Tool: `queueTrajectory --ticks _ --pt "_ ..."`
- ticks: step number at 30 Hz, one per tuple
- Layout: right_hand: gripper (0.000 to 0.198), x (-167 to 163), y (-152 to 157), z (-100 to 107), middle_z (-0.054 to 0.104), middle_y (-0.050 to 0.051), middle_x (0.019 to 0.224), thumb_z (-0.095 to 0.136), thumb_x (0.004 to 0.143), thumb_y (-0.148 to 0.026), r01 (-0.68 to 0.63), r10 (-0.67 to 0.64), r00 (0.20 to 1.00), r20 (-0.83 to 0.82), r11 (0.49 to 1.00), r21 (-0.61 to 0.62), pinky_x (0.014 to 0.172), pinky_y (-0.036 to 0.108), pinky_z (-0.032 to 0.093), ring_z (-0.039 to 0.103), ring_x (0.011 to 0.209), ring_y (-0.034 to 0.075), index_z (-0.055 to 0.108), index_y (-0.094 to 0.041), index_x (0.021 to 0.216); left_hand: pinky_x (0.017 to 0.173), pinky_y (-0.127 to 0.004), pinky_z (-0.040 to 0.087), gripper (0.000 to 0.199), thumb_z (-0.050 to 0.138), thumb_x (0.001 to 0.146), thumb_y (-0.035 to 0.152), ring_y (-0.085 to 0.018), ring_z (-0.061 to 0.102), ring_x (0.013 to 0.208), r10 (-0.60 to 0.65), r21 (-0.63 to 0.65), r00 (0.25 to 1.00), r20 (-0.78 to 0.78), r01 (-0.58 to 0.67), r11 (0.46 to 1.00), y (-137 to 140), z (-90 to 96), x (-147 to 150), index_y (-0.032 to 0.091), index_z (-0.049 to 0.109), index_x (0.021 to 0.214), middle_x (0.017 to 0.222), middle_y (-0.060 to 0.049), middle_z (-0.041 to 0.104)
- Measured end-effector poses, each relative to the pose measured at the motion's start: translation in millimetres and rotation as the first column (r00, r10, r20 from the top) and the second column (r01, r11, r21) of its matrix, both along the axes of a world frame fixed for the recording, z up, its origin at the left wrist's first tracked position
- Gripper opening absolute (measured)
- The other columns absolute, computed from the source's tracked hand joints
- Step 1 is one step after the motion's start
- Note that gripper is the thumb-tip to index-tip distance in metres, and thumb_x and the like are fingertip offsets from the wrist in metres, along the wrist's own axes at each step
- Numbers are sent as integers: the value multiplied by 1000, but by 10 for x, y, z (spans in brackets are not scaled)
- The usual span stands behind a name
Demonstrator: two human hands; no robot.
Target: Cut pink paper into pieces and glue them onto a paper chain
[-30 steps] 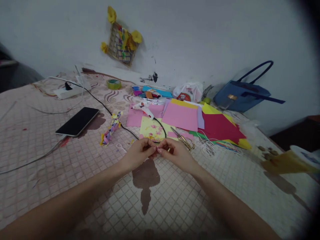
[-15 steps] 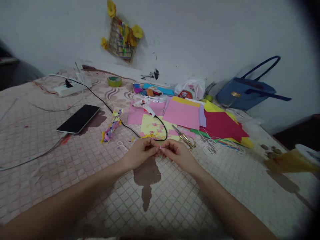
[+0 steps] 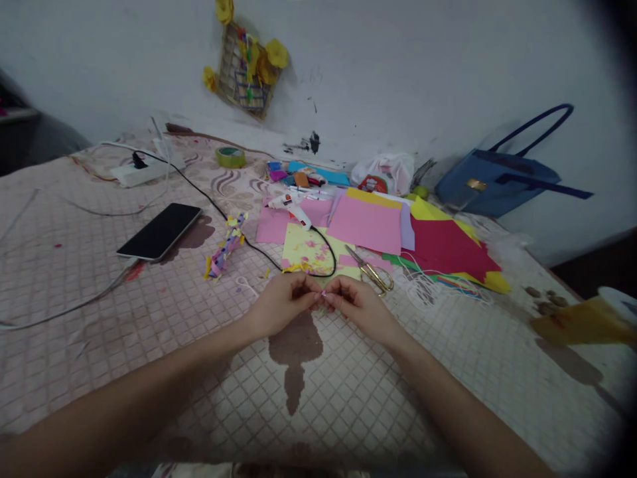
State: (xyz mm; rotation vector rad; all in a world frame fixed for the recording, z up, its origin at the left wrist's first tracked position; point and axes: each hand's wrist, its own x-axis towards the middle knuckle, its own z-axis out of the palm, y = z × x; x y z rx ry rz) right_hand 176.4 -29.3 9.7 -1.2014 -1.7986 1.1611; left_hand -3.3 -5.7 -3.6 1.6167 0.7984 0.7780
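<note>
Between my fingertips is a small pink piece of paper (image 3: 324, 293), too little to make out its shape. My left hand (image 3: 283, 300) pinches it from one side, and my right hand (image 3: 359, 304) pinches it from the other. Just beyond my hands lie gold-handled scissors (image 3: 371, 271) and a pale yellow sheet (image 3: 298, 247) strewn with pink and yellow scraps. A white glue gun (image 3: 294, 211) rests on the papers, its black cord curving towards my hands. To the left is a purple stick-like piece (image 3: 226, 247) covered in pink and yellow paper bits.
A black-screened tablet (image 3: 160, 232) with a cable lies left, near a white power strip (image 3: 142, 171). Green tape (image 3: 230, 157) sits farther back. Pink sheets (image 3: 368, 222), red paper (image 3: 442, 249) and white string (image 3: 423, 289) spread right. A blue bag (image 3: 497, 182) and a yellowish cup (image 3: 582, 322) stand beyond.
The view has shifted slightly, so the table's things appear a little to the right and higher. Both hands keep their pinch on the small pink paper piece.
</note>
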Motion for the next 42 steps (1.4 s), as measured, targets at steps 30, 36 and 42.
queueTrajectory --ticks 30,36,42 --pt "12 -126 -167 -17 62 5 82 44 85 -17 23 -277 873 401 845 534 66 29 44 57 76 17 55 -20 88 63 -24 46 12 52 76 22 -14 58 69 143 102 985 -94 -133 986 -65 79 20 15 62 78 74 -3 64" --pt "13 -128 -169 -7 63 4 82 45 84 -15 58 -272 887 372 867 495 63 27 44 58 73 16 56 -20 88 61 -24 45 13 52 77 22 -13 57 68 147 103 983 -109 -136 985 -70 87 23 14 62 77 73 -3 64" --pt "12 -135 -164 -18 63 3 77 46 81 -15 115 -285 907 310 876 469 59 25 43 56 67 14 57 -19 83 59 -23 44 12 53 76 23 -13 56 66 139 67 987 -75 -134 989 -74 95 33 15 61 75 71 -2 63"
